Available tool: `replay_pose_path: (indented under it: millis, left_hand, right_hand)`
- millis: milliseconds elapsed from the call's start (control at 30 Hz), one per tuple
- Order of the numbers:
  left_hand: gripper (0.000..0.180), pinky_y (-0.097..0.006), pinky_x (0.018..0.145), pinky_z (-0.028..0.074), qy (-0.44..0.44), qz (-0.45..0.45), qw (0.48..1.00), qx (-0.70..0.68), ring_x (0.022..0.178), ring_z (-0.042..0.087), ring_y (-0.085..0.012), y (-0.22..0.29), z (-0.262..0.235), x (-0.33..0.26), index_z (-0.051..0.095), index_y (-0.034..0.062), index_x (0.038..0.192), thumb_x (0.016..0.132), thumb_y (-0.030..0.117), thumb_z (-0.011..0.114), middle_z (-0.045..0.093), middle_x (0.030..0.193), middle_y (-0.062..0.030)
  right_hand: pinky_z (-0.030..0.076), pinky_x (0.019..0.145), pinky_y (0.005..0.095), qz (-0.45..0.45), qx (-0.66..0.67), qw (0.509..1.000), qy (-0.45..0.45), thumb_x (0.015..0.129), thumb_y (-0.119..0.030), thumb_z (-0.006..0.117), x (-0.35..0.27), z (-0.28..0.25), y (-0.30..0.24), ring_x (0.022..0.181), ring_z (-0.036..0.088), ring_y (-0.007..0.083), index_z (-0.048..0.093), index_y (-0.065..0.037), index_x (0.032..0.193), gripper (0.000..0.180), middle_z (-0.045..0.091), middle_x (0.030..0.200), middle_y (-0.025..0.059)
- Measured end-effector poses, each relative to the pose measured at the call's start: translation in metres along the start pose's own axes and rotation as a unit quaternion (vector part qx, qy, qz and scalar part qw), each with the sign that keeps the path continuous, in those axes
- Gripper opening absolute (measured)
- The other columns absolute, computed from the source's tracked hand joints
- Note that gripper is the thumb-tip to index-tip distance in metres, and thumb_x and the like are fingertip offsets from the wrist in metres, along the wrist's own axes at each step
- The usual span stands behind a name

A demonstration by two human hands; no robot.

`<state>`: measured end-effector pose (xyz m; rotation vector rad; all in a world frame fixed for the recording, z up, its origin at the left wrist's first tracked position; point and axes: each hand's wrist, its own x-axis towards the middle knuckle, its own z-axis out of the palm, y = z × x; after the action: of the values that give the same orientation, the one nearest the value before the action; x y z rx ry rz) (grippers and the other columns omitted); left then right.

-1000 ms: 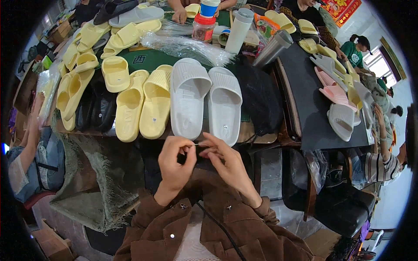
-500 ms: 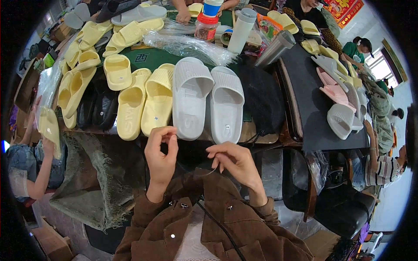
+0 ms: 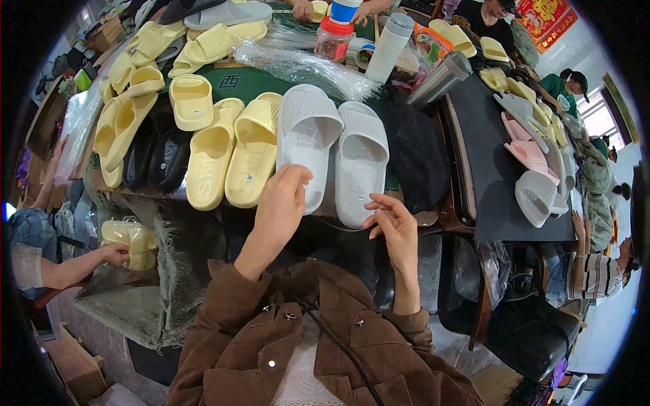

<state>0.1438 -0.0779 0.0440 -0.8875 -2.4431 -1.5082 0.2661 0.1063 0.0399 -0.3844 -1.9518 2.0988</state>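
Note:
A pair of light grey slide sandals [image 3: 308, 145] stands upright at the table's front edge, soles toward me. My left hand [image 3: 279, 206] reaches over the lower part of the left grey slide, fingers curled together; what they pinch is hidden. Close to the heel of the right grey slide [image 3: 361, 166], my right hand [image 3: 394, 227] has its fingers bent and pinched. A thin strand [image 3: 342, 226] shows faintly between the hands, by the right fingertips. To the left is a pair of pale yellow slides [image 3: 214, 154], with black slides [image 3: 168, 159] beyond.
Clear plastic strands [image 3: 311, 71] lie behind the slides, near a red-lidded jar [image 3: 334, 39] and bottles [image 3: 391, 47]. More slides are on the dark side table [image 3: 497, 183]. At left, a co-worker's hand [image 3: 116, 254] holds bagged yellow slides over a grey-green sack [image 3: 128, 298]. A black chair [image 3: 528, 335] stands right.
Both my hands have moved up toward the grey slides, the left now overlapping one. The co-worker at left has lowered the yellow slides to the sack. The view has shifted slightly.

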Motion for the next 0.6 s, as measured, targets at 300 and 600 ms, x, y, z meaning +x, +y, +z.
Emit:
replay_pose_path:
  millis: [300, 600]
  left_hand:
    - [0.011, -0.045, 0.064, 0.051, -0.079, -0.013, 0.965, 0.251, 0.071, 0.063, -0.0368, -0.001, 0.012, 0.042, 0.058, -0.0030, 0.081, 0.081, 0.007, 0.053, 0.062, 0.081, -0.0197]
    - [0.015, -0.044, 0.063, 0.051, -0.117, 0.027, 0.968, 0.220, 0.068, 0.063, -0.0368, 0.000, 0.027, 0.035, 0.061, -0.0021, 0.076, 0.078, 0.012, 0.056, 0.063, 0.077, -0.0208]
  right_hand:
    - [0.049, 0.057, 0.0217, -0.054, -0.122, 0.991, 0.025, 0.092, 0.000, 0.046, 0.039, 0.001, 0.004, 0.074, 0.063, 0.0133, 0.053, 0.003, 0.120, 0.029, 0.060, 0.107, 0.0122]
    - [0.052, 0.057, 0.0225, -0.112, -0.116, 0.986, 0.029, 0.088, 0.006, 0.046, 0.046, 0.012, 0.010, 0.075, 0.065, 0.0137, 0.048, 0.003, 0.125, 0.037, 0.058, 0.116, 0.0130]
